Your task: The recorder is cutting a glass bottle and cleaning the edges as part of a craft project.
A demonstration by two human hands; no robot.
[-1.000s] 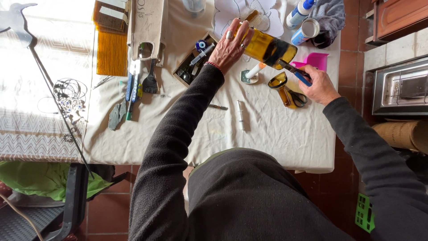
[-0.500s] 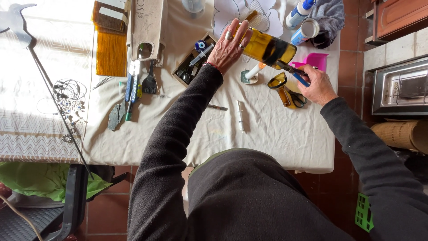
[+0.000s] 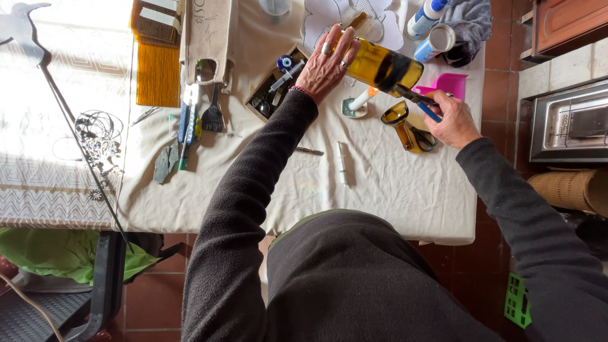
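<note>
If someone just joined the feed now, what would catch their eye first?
The amber bottle, lying on its side at the top centre of the cloth-covered table, steadied by the left hand. Next, the right hand holding a blue-handled tool against the bottle's cut end. Just below lie a cut-off amber bottle neck and a lit candle.

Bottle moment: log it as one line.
left hand: on amber bottle | right hand: holds blue-handled tool at bottle's open end | candle: below

Home craft corner: cloth-covered table [image 3: 392, 190] strewn with hand tools [image 3: 190, 123], terracotta tile floor [image 3: 500, 57], small oven [image 3: 570, 123].
</note>
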